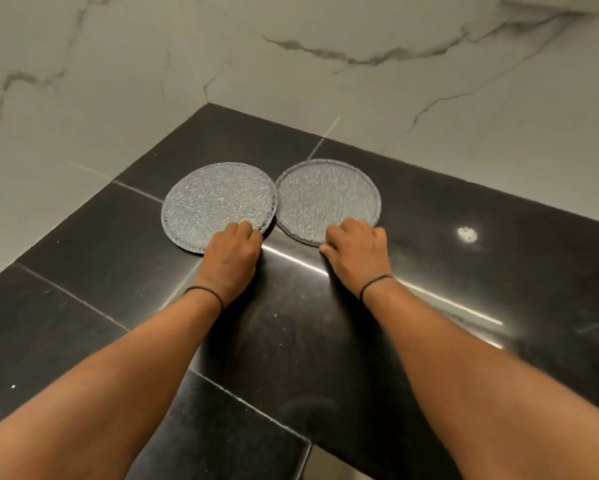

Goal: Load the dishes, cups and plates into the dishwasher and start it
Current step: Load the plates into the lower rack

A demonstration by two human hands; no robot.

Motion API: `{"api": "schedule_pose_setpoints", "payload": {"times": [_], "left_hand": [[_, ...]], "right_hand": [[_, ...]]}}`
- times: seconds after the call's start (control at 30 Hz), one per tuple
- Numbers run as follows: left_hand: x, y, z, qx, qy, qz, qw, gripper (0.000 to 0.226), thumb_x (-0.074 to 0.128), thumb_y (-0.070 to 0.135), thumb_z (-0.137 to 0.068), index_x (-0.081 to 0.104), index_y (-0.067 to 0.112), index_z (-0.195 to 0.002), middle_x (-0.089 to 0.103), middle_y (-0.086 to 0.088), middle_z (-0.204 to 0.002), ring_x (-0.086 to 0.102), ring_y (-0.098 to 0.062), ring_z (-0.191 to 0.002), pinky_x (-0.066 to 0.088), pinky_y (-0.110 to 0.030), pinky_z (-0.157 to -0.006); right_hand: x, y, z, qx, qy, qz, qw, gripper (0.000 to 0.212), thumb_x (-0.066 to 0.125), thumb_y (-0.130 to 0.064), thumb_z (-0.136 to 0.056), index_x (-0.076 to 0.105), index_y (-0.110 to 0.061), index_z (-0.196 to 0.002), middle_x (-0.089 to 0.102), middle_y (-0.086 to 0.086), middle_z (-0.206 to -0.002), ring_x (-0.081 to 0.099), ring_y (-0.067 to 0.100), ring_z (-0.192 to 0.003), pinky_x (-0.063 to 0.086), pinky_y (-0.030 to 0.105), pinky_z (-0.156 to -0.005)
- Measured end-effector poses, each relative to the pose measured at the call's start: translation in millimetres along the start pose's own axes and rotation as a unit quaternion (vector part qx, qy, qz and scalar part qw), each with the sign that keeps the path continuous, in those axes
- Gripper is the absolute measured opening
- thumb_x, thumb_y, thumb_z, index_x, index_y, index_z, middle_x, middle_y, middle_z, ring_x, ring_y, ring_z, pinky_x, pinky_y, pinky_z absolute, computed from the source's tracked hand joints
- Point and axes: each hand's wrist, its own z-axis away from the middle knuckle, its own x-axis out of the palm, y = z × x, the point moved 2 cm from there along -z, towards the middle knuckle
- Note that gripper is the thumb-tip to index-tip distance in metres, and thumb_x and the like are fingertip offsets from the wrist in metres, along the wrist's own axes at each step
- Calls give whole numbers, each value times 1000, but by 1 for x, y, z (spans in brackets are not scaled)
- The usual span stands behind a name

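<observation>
Presently, two round speckled grey plates lie flat side by side on the black tiled counter point(429, 237), set toward its far corner where the two marble-patterned walls point(325, 81) meet. The left plate point(218, 202) and the right plate point(325, 199) sit just beside each other, their rims meeting or nearly meeting at mid-height; contact cannot be confirmed. The right plate shows a raised rim around its edge.

The left hand point(232, 251) is at the near edge of the left plate, fingers curled down over the rim, gripping it. The right hand point(356, 247) is at the near edge of the right plate, fingers bent over the rim and the thumb at the plate's edge against the counter, likewise holding it. Both plates appear to rest on the counter; whether either near edge is raised cannot be told.

Each wrist carries a thin dark band point(374, 284). Both forearms are bare and extend from the near edge of the counter. Pale grout lines cross the black tiles, and a bright streak of reflected light runs along the surface to the right of the hands.
</observation>
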Motion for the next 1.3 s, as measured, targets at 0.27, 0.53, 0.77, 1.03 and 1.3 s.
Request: {"api": "schedule_pose_setpoints", "payload": {"times": [0.27,0.53,0.77,1.03,1.3], "left_hand": [[-9,13,11,-38,-50,-35,997,30,72,-21,-56,51,-1,-62,47,-16,-62,44,-28,-46,26,-25,-40],[-37,114,46,2,-71,22,997,18,71,-10,-60,58,1,-65,53,-14,-65,50,-29,-46,39,-30,-38],[-70,226,100,144,-73,66,985,34,79,5,-45,53,11,-65,51,-6,-67,49,-23,-45,32,-27,-35],[-90,221,101,-175,-23,86,981,46,54,55,-87,61,11,-96,61,-12,-93,59,-30,-83,50,-39,-67],[-68,155,91,-539,-185,334,750,99,82,51,-69,34,-6,-134,55,-22,-124,54,-40,-115,46,-44,-90]], "right_hand": [[-30,59,92,70,-36,-12,997,36,45,-54,-93,42,-27,-71,49,-6,-76,52,22,-85,32,40,-78],[-55,111,189,187,17,37,981,28,64,-52,-83,59,-25,-87,56,0,-92,51,24,-91,36,39,-79],[-99,150,272,543,8,-146,827,55,72,-40,-84,48,-5,-120,60,18,-122,58,37,-112,49,44,-90],[-121,178,310,573,-43,-265,775,27,59,-24,-87,70,-11,-108,70,13,-112,65,32,-100,52,35,-83],[-125,170,304,632,114,-395,657,56,60,-24,-82,42,2,-127,62,20,-116,63,39,-101,49,34,-80]]}}
